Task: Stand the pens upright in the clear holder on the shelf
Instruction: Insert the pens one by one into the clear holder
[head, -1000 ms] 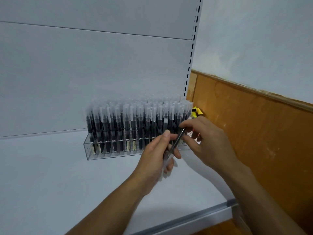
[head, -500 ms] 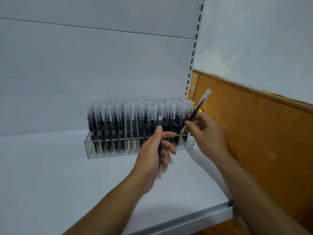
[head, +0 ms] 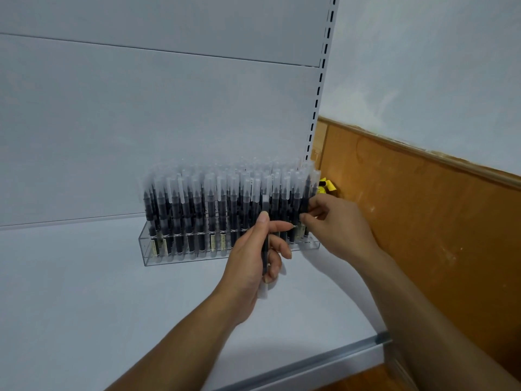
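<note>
Above the white shelf (head: pixel 84 292) near its front edge, the left hand (head: pixel 253 258) grips a slim black pen with a frosted cap (head: pixel 265 249), cap downward. Beyond it, the right hand (head: pixel 338 230) pinches a second black pen (head: pixel 306 198) at the right end of the clear acrylic holder (head: pixel 169 258), which is packed with upright pens (head: pixel 211 204) by the shelf's back edge.

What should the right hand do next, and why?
Probably press the end pen down into the clear holder and let go. The right hand pinches it at the holder's right end, where it stands upright beside the other pens, and the left hand grips another pen waiting its turn.
</note>
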Tool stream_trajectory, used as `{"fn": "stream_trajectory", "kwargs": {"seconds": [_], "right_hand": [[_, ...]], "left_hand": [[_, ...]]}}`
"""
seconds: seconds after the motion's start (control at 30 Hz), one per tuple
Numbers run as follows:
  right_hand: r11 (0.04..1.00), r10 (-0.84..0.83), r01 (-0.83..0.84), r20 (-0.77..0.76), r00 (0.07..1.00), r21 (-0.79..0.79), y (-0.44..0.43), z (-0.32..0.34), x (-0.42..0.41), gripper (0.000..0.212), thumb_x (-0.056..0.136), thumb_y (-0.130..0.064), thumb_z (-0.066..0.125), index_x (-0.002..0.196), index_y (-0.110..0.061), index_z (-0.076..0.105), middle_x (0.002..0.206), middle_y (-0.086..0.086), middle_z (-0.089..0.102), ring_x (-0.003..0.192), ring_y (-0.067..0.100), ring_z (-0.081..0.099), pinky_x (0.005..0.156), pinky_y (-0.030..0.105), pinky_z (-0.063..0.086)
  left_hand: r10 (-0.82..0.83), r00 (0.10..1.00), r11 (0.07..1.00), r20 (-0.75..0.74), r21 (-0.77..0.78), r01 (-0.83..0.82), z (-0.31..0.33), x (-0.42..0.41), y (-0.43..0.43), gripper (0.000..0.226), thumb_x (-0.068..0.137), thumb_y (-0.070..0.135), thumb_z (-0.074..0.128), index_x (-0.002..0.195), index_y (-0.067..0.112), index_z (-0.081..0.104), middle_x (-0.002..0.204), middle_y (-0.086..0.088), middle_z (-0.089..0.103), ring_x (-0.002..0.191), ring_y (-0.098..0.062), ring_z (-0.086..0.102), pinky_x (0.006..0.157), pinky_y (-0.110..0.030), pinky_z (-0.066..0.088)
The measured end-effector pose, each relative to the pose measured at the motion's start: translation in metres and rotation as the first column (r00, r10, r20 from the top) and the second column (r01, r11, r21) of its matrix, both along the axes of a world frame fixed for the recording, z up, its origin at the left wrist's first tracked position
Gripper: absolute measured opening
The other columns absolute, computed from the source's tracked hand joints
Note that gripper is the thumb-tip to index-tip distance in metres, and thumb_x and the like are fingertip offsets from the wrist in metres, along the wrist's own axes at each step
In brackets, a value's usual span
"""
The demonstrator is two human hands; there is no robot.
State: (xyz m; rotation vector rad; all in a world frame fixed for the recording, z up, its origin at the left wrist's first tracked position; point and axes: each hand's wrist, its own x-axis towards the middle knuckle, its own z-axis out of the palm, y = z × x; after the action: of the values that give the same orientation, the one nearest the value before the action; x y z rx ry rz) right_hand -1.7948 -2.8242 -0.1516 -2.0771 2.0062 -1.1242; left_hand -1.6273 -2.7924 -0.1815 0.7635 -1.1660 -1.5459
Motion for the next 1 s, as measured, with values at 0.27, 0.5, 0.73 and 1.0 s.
{"fn": "stream_trajectory", "kwargs": {"seconds": [0.27, 0.5, 0.73, 1.0], "right_hand": [[0.991, -0.134, 0.127, -0.251, 0.959, -0.045, 0.004, 0.006, 0.003, 0.033, 0.096, -0.046, 0.053, 0.088, -0.021, 0.072, 0.073, -0.010, 0.056, 0.061, 0.004, 0.045, 0.049, 0.022, 0.027], [0.994, -0.099, 0.106, -0.219, 0.971, 0.020, 0.005, 0.005, 0.002, 0.028, 0.091, -0.049, 0.060, 0.096, -0.025, 0.073, 0.080, -0.012, 0.060, 0.073, 0.006, 0.053, 0.055, 0.024, 0.035], [0.994, 0.074, -0.069, 0.062, 0.995, -0.081, 0.031, -0.010, 0.003, 0.017, 0.089, -0.039, 0.064, 0.091, -0.026, 0.074, 0.078, -0.014, 0.065, 0.074, 0.005, 0.058, 0.063, 0.031, 0.052], [0.780, 0.253, -0.596, 0.773, 0.582, 0.193, 0.066, -0.016, 0.025, 0.026, 0.084, -0.026, 0.064, 0.108, -0.017, 0.063, 0.085, 0.012, 0.069, 0.076, 0.012, 0.067, 0.070, 0.022, 0.056]], "left_hand": [[-0.002, 1.000, 1.000, 0.008, -0.023, 0.003, 0.001, 0.000, 0.000, 0.055, 0.084, 0.057, 0.042, 0.104, 0.012, 0.068, 0.066, -0.005, 0.060, 0.043, -0.011, 0.038, 0.045, -0.023, 0.028], [0.006, 1.000, 0.999, 0.001, -0.036, -0.006, 0.000, -0.001, -0.001, 0.055, 0.084, 0.056, 0.042, 0.105, 0.012, 0.067, 0.066, -0.005, 0.060, 0.043, -0.012, 0.039, 0.043, -0.022, 0.029], [0.048, 0.998, 0.993, -0.051, -0.106, -0.053, 0.002, -0.002, 0.002, 0.028, 0.103, 0.029, 0.033, 0.103, 0.012, 0.054, 0.074, -0.008, 0.065, 0.057, -0.014, 0.056, 0.054, -0.023, 0.040], [0.165, 0.978, 0.961, -0.129, -0.202, -0.189, 0.007, 0.001, 0.007, 0.017, 0.101, 0.030, 0.035, 0.106, 0.019, 0.046, 0.106, -0.003, 0.073, 0.105, -0.017, 0.066, 0.093, -0.039, 0.045]]}}
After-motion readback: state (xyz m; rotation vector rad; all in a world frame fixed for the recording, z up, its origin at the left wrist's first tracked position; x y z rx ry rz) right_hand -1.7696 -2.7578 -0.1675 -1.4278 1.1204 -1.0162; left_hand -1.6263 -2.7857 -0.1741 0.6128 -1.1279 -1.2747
